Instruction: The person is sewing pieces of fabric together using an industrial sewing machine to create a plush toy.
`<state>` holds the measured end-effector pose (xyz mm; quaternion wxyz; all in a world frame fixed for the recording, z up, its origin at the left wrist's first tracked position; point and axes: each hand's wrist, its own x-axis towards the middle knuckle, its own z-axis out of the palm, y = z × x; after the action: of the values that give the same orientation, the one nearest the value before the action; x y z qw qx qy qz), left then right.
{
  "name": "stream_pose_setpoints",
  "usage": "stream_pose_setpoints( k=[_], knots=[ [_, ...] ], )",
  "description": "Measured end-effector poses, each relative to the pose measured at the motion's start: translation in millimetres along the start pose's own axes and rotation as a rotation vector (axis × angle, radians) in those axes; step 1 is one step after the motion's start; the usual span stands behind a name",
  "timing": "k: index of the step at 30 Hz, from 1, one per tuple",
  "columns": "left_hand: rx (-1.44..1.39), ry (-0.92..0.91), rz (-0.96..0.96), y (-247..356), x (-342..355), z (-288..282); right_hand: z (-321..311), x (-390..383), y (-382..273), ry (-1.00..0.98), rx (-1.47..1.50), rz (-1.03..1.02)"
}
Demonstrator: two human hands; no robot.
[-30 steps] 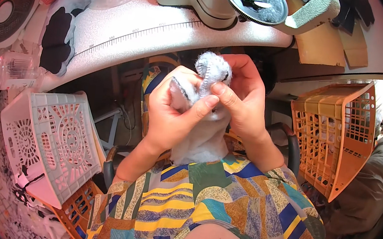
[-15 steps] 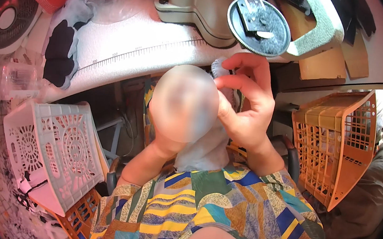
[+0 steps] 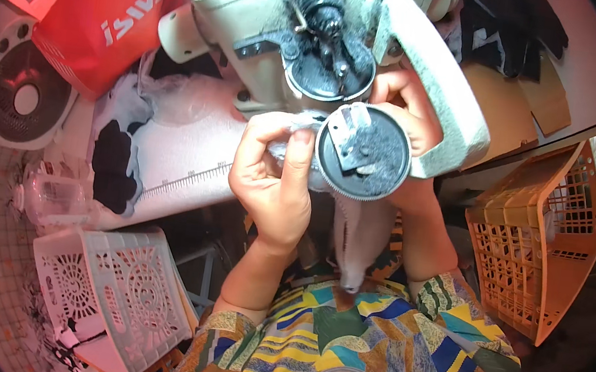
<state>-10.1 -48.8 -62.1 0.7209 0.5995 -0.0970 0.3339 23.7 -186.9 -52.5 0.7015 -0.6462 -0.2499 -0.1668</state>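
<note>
My left hand (image 3: 273, 175) is closed, its thumb and fingertips pinching the edge of a pale, thin fabric piece (image 3: 359, 242) beside the lower toothed disc (image 3: 385, 141). The fabric hangs below that disc toward my lap, narrow at its lower end. Lint covers much of the disc's face. Behind and to the right of it is my right hand (image 3: 407, 114), fingers curled; the disc and the machine arm hide what they grip. Both discs belong to a beige sewing machine (image 3: 250, 2); the upper disc (image 3: 326, 78) sits just above.
On the white table (image 3: 187, 150) lie dark fabric pieces (image 3: 115, 163) and a red bag (image 3: 110, 22). At the left are a fan (image 3: 26, 99) and a clear plastic container (image 3: 55, 193). A white crate (image 3: 129, 284) stands lower left, an orange crate (image 3: 522, 236) at right.
Both hands have moved up to the machine's discs with the pale fabric. My view has shifted, showing more of the machine. The right hand now sits partly behind the lower disc.
</note>
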Motion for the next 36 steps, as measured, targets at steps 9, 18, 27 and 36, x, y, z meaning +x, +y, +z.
stream_pose_setpoints(
  k=[9, 18, 27, 36],
  knots=[
    [-0.063, 0.027, -0.075, 2.9, 5.3, 8.1, -4.2, 20.8, 17.5, -0.125, 0.297, 0.095],
    [0.081, -0.020, 0.058, -7.0, 5.9, 7.2, -6.2, 15.8, 8.8, -0.109, 0.360, 0.129],
    [0.028, -0.013, 0.014, -1.9, 8.3, 16.0, -5.3, 13.4, 0.6, -0.053, 0.392, 0.228],
    [0.094, -0.131, 0.116, -6.2, 13.5, 15.2, -11.8, 5.8, 7.7, -0.023, 0.239, 0.110]
  ],
)
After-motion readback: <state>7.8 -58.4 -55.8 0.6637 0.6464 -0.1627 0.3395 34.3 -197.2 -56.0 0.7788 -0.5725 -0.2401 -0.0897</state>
